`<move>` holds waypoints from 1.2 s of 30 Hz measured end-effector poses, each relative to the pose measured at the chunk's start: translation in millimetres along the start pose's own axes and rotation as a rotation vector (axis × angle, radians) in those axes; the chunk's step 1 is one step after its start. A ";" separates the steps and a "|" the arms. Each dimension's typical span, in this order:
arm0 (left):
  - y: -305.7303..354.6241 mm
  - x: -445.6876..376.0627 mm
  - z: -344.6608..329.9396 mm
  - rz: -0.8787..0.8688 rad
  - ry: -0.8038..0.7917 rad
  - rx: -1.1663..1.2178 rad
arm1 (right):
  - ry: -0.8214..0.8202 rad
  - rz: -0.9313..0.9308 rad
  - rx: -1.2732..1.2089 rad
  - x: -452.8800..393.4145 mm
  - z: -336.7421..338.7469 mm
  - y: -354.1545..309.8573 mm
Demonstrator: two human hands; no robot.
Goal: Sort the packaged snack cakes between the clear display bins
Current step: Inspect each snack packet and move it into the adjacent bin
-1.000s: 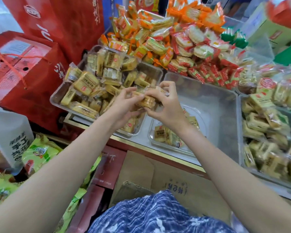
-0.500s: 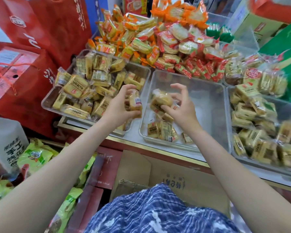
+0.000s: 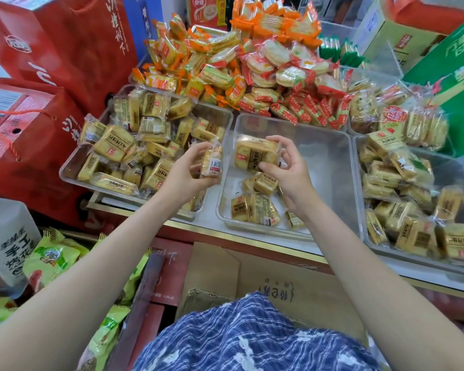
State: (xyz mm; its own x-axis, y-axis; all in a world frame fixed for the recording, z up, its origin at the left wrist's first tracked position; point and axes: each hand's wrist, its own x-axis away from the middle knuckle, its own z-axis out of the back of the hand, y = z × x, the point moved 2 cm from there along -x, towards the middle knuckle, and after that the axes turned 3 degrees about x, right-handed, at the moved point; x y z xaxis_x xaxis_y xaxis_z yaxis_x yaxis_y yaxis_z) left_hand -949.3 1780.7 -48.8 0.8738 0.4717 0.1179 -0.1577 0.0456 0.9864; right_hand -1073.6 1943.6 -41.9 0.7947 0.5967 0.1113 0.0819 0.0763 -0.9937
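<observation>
Views: 1, head-worn, wide-angle.
Position: above the person's chest; a blue plaid garment (image 3: pixel 252 336) fills the bottom edge.
Facing: forward and steeply down onto a shop counter (image 3: pixel 279 243) with a gold front trim.
Nearness: close; both forearms run up from the bottom corners, and the left hand (image 3: pixel 184 171) and right hand (image 3: pixel 292 170) sit near frame centre.
Centre: middle clear bin (image 3: pixel 330 156), seen from above into its floor.
Left margin: red gift boxes (image 3: pixel 32 135), leaning with lens distortion.
Right margin: right clear bin (image 3: pixel 359 183), blurred toward the edge.
Top: heaped snack packs (image 3: pixel 252 65).
Shared coverage: none, single view.
</observation>
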 end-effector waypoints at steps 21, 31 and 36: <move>-15.5 -10.7 6.0 0.221 0.039 -0.130 | 0.021 -0.307 -0.726 -13.2 1.1 -5.5; -6.4 -10.2 1.6 0.102 0.082 -0.084 | 0.026 -0.290 -0.669 -16.7 6.3 0.2; -4.6 -9.8 -1.2 -0.005 0.065 -0.135 | 0.080 -0.260 -0.437 -14.1 3.6 3.9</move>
State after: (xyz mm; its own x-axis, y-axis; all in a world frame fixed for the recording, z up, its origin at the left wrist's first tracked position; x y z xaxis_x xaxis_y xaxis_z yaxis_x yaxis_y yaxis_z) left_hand -957.7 1776.9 -54.6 0.8440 0.5266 0.1013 -0.2178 0.1641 0.9621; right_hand -1086.6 1938.4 -47.3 0.7565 0.5381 0.3716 0.5133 -0.1366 -0.8473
